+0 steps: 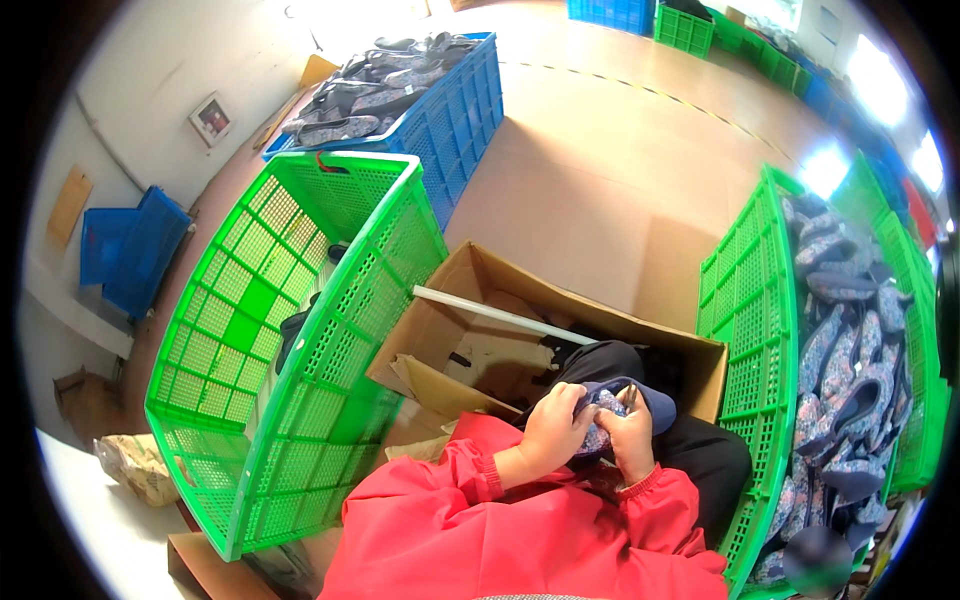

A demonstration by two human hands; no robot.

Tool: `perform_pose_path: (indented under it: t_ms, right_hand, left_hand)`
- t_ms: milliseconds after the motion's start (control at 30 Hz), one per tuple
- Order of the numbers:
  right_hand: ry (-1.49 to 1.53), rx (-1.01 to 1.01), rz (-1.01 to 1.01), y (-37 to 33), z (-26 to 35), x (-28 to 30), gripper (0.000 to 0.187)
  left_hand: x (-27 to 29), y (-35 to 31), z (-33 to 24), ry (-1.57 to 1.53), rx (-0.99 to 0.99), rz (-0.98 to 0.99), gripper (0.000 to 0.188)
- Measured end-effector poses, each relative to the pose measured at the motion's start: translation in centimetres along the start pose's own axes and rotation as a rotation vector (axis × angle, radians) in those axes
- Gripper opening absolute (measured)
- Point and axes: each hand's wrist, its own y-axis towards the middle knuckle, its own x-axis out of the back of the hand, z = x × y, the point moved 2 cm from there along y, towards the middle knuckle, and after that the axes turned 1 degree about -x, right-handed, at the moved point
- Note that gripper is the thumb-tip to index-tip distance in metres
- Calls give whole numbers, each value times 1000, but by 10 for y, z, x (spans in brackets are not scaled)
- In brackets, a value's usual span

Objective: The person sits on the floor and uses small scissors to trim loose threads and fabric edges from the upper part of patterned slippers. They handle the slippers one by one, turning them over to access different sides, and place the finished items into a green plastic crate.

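Observation:
Above my lap, both hands grip one cloth shoe (655, 402), floral patterned with dark blue parts. My left hand (555, 430) pinches its near left edge, fingers bent. My right hand (630, 432) is closed round the other side, thumb on top. Between the hands the floral cloth shows, partly covered by the fingers. Whether a small tool is in the right hand I cannot make out. Just beyond my knees, an open cardboard box (470, 270) has a white bar (500, 315) lying across it.
On my left stands a tall green crate (350, 370) with a few dark items low inside. Behind it a blue crate (460, 120) is heaped with shoes. On my right, another green crate (745, 290) is filled with floral shoes (850, 360). More crates line the far right.

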Motion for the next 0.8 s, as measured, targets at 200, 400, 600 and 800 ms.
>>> perform_pose_path:
  t_ms: [200, 400, 600, 800]
  right_hand:
    - [217, -115, 34, 7, 5, -4, 28]
    - [336, -243, 62, 9, 8, -2, 25]
    - [379, -276, 108, 8, 14, 1, 24]
    - [413, -351, 159, 15, 15, 13, 23]
  left_hand:
    - [7, -9, 19, -120, 355, 203, 34]
    - [13, -33, 24, -540, 435, 315, 47]
    - [20, -33, 23, -265, 101, 354, 51]
    - [14, -25, 1, -180, 101, 226, 51]
